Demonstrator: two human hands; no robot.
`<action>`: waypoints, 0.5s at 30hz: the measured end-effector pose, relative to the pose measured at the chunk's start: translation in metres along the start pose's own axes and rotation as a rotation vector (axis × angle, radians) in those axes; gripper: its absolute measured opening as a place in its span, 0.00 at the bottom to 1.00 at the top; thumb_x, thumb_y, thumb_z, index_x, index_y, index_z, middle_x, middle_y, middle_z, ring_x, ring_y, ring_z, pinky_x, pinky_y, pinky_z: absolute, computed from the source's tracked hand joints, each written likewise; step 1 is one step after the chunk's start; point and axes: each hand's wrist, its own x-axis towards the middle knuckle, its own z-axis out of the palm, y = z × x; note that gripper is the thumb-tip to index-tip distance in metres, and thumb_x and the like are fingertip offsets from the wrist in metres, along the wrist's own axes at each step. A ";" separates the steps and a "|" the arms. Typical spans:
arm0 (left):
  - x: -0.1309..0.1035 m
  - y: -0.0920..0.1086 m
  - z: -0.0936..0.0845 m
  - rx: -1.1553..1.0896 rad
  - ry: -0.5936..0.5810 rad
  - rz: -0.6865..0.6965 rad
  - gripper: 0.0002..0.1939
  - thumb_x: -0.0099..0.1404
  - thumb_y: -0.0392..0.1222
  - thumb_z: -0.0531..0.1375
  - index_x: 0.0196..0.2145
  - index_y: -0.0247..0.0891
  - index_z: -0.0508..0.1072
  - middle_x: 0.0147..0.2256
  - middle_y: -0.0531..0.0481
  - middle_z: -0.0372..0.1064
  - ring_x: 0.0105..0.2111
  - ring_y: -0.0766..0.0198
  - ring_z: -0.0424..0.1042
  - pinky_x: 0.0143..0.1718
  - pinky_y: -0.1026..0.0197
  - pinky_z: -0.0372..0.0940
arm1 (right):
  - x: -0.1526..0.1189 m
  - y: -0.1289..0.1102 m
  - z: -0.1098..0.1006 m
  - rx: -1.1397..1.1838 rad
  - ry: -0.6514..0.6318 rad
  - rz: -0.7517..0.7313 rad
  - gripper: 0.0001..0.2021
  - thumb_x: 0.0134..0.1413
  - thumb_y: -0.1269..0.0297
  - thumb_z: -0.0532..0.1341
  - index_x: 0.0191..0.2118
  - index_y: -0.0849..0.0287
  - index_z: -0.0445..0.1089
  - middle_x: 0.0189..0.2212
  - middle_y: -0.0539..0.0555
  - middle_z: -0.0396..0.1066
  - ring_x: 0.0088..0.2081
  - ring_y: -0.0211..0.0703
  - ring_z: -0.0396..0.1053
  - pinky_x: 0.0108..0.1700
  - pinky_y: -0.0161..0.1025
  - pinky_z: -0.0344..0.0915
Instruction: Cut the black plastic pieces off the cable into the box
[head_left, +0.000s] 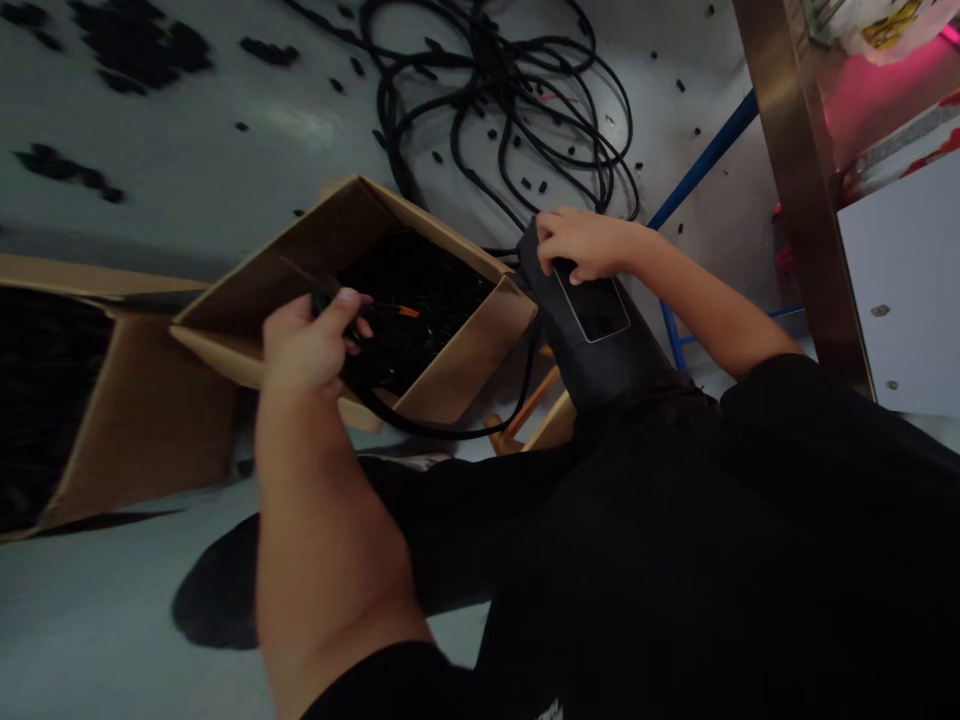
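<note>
My left hand (311, 335) is closed around a black cable (442, 432) above the near left edge of an open cardboard box (465, 355). A thin dark piece sticks out past its fingers, and an orange tip (409, 312) shows just to their right. Many small black parts (420, 290) lie inside the box. On my dark-clothed thigh rests a phone (592, 305) with its screen dark. My right hand (581, 243) lies over the phone's upper end, with its fingers curled; whether it grips the phone is unclear.
Coiled black cable (510, 90) and scattered black bits (135, 45) lie on the floor. Another cardboard box (150, 400) stands at the left. A blue metal bar (705, 160) and a table edge (795, 180) are at the right.
</note>
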 end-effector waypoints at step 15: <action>-0.001 0.000 0.000 -0.010 -0.006 0.009 0.08 0.76 0.28 0.62 0.36 0.32 0.78 0.18 0.59 0.63 0.19 0.69 0.56 0.24 0.65 0.50 | -0.150 -0.038 0.081 1.080 0.117 0.496 0.18 0.60 0.49 0.72 0.45 0.54 0.71 0.37 0.52 0.78 0.40 0.47 0.76 0.46 0.43 0.75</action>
